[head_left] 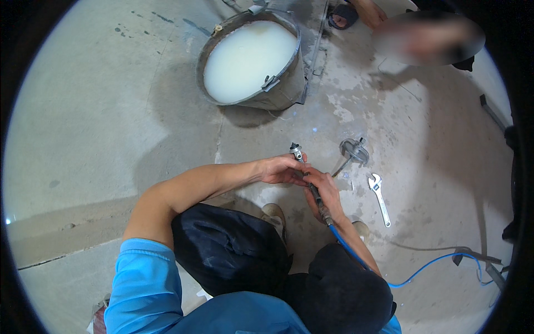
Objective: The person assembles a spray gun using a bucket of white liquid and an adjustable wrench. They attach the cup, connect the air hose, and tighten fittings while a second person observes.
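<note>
Head view: the right grip wraps the slim hose-fed tool, the left grip clasps its front end, all above concrete floor; wrench lying right, bucket of cloudy liquid beyond!

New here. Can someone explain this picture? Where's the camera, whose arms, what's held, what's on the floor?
There's no machine doing the handling: a person works with two bare hands. A wide fisheye camera on their head looks down, so straight edges bend near the rim. Picture left is their left.

The right hand grips a slim metal tool with a blue hose at its near end; the left hand holds it nearer the front.

On the concrete floor are a bucket of whitish liquid, a rounded metal part and an adjustable wrench. At top right is another person's hand.
</note>
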`<state>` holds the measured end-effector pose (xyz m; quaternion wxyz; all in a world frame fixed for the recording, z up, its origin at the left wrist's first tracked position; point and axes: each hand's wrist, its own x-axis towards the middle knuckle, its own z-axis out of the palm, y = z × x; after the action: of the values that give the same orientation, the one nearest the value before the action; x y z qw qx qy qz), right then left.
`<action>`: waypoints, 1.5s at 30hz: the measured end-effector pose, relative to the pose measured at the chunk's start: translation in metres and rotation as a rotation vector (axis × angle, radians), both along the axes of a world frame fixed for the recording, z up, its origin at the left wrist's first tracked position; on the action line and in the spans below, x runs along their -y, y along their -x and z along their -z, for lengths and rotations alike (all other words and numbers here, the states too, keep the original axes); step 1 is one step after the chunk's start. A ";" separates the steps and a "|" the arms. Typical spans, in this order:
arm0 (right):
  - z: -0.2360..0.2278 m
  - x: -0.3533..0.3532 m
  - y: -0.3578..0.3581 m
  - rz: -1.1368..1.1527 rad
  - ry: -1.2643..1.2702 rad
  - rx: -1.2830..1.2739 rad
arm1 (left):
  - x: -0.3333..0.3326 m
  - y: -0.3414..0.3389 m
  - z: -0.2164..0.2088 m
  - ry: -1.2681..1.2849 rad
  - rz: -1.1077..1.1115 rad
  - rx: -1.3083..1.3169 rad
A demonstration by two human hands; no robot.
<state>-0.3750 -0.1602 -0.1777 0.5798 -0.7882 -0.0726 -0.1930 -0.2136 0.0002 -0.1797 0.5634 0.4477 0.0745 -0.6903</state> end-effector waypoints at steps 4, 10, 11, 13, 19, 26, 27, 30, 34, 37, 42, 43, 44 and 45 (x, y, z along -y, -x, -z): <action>-0.003 0.001 0.003 0.006 0.024 -0.024 | 0.001 -0.002 -0.004 -0.001 0.003 0.012; -0.003 0.000 0.000 0.027 0.009 0.008 | 0.001 -0.003 -0.003 0.007 0.014 0.015; -0.003 -0.001 0.000 0.027 0.004 0.002 | 0.001 -0.002 -0.003 0.011 0.014 -0.003; -0.002 -0.002 0.001 0.025 -0.005 0.018 | -0.001 0.001 -0.002 -0.006 -0.001 -0.022; -0.002 -0.004 0.006 0.044 0.003 -0.019 | 0.000 0.000 -0.004 0.015 0.001 -0.029; 0.002 0.001 0.003 0.005 0.020 -0.008 | 0.002 -0.002 0.000 0.026 0.026 -0.019; 0.002 0.000 0.003 0.009 0.021 0.002 | 0.001 0.000 0.001 0.037 0.023 -0.034; 0.003 -0.004 0.006 0.025 0.011 0.002 | -0.001 0.003 0.003 0.024 -0.005 -0.069; 0.001 -0.006 0.009 0.046 0.015 -0.033 | 0.000 0.001 0.004 0.017 0.020 -0.037; -0.001 -0.003 0.008 0.050 0.033 -0.014 | 0.003 -0.002 0.004 0.048 0.039 -0.035; -0.001 -0.001 0.004 0.063 0.023 0.037 | 0.005 0.001 0.004 0.034 0.046 -0.038; 0.000 -0.001 0.004 0.068 0.023 0.037 | 0.005 0.002 0.005 0.036 0.040 -0.044; 0.001 -0.002 0.005 0.073 0.023 0.037 | 0.005 0.002 0.005 0.039 0.046 -0.046; 0.001 -0.003 0.007 0.087 0.019 0.032 | 0.005 0.002 0.006 0.043 0.050 -0.050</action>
<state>-0.3816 -0.1569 -0.1791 0.5621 -0.7929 -0.0495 -0.2300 -0.2159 -0.0045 -0.1855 0.5536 0.4199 0.0624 -0.7165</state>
